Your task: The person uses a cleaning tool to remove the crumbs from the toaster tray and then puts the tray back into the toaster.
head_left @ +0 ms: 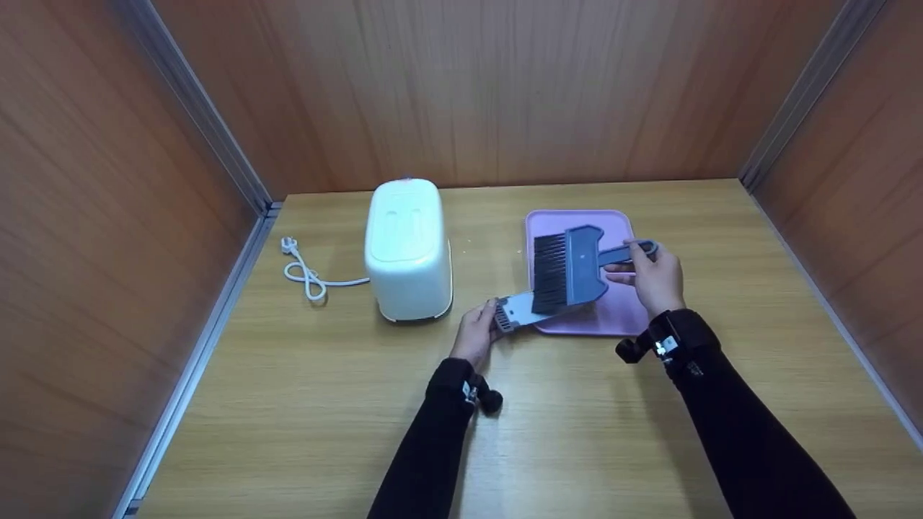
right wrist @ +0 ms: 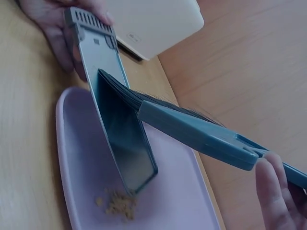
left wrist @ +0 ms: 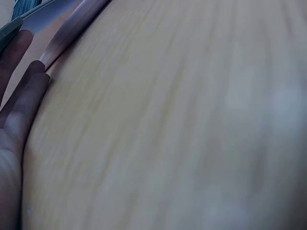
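1. First, on the far left, a plug [head_left: 289, 245] and its looped cord [head_left: 315, 283] lie on the tabletop [head_left: 288, 404]. They are well away from the work, so leave them alone.
2. Next is the white machine [head_left: 407, 223]. It stands near the left hand [head_left: 476, 333], so mind that elbows and tools don't bump it.
3. The left hand is closed in a pinch on the slotted grey end of the dustpan [head_left: 519, 308]. A snug pinch is best, because a loose one could let the pan twist.
4. The dustpan reaches from that hand out over the purple tray [head_left: 620, 321], and its far lip slopes down by the crumbs [right wrist: 120, 205]. I can't tell if the lip touches the tray. A low lip should help the crumbs go where they should, and not on the tabletop.
5. The brush [head_left: 585, 263] crosses over the pan, and its dark bristles [head_left: 549, 274] dip inside. Soft, short strokes look best here, since a hard flick could make crumbs jump.
6. Last, the right hand [head_left: 657, 281] pinches the brush by its handle, thumb and fingers closed on it. Move it slowly, and tip the wrist so all the bristles lie flat.
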Demonstrator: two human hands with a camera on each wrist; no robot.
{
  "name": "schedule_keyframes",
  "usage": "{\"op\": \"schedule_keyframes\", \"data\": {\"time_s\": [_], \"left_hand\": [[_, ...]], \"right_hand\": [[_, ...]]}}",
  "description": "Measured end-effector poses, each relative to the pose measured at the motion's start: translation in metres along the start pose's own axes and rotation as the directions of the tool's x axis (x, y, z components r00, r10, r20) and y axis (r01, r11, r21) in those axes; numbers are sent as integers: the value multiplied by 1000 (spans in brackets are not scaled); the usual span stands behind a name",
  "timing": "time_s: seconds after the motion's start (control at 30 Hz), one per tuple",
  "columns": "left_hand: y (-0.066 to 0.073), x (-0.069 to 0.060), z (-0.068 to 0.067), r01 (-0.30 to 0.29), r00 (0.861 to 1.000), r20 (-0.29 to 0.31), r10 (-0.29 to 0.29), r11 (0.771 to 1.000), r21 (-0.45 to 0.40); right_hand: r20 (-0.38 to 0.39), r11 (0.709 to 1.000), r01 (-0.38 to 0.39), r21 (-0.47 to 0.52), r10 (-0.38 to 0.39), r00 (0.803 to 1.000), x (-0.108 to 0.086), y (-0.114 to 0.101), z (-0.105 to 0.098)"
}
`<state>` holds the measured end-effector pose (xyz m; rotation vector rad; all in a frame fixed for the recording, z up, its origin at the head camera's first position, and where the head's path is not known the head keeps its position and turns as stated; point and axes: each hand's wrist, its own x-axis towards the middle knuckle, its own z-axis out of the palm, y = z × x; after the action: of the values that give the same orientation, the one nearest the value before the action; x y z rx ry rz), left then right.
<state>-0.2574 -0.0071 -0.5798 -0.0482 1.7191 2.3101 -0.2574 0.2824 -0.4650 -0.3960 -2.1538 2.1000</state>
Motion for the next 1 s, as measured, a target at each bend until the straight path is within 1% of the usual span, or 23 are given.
{"op": "schedule_keyframes", "data": {"time_s": [0.13, 0.23, 0.37, 0.53, 0.67, 0.8, 0.9, 1.0], "left_hand": [[1, 0, 0, -10, 1000, 9, 10, 1000, 6], [1, 2, 0, -14, 1000, 13, 14, 1000, 4], [0, 3, 0, -12, 1000, 13, 12, 1000, -2], [-1, 2, 0, -1, 1000, 3, 1, 1000, -6], [-1, 2, 0, -6, 1000, 8, 6, 1000, 1], [-1, 1, -1, -11, 1000, 15, 10, 1000, 19], [-2, 1, -2, -20, 1000, 23, 20, 999, 30], [-2, 1, -2, -20, 1000, 23, 20, 1000, 17]], "right_hand": [[2, 998, 12, -57, -12, 1000, 1, -3, -11], [-9, 995, 47, -93, -48, 999, 2, -5, -20], [-12, 980, 79, -181, -83, 997, 2, -6, -31], [1, 964, 86, -250, -88, 996, 3, -7, -42], [5, 951, 139, -278, -143, 990, 2, -8, -48], [13, 938, 205, -280, -210, 978, 0, -10, -49], [15, 930, 234, -282, -240, 971, -1, -10, -48], [15, 923, 252, -290, -259, 966, -2, -11, -46]]}}
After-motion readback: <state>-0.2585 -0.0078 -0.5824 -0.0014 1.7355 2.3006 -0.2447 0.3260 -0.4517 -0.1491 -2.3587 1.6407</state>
